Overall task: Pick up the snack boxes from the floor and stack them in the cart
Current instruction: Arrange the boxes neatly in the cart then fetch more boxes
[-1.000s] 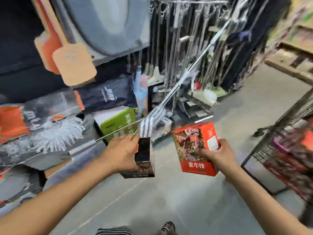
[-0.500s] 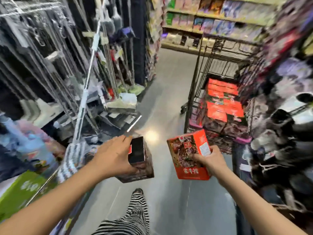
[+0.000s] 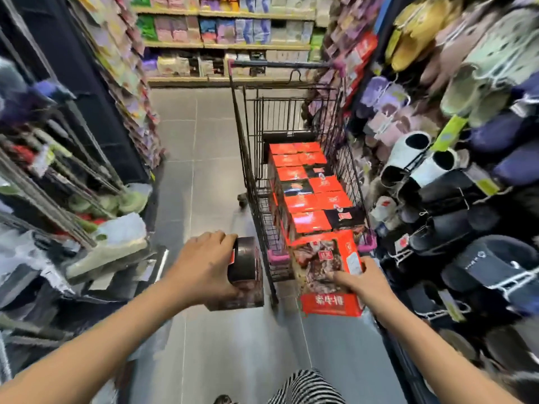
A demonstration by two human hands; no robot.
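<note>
The left hand (image 3: 204,266) curls its fingers (image 3: 217,237) over a dark snack box (image 3: 246,279). The right hand (image 3: 364,282) grips a red snack box (image 3: 323,258) (printed front showing). Just beyond both stands the cart (image 3: 251,170), holding stacked boxes (image 3: 306,196).

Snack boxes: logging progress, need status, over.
Left hand grips dark box; right hand grips red box. Cart just ahead, stacked boxes inside. Nothing blocking.

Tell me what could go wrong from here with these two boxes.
1. The left hand holds the dark box outside the cart; lifting it over the wire side could clip the rim.
2. The stacked boxes cover most of the cart, so the red box in the right hand may sit unevenly and slide.
</note>
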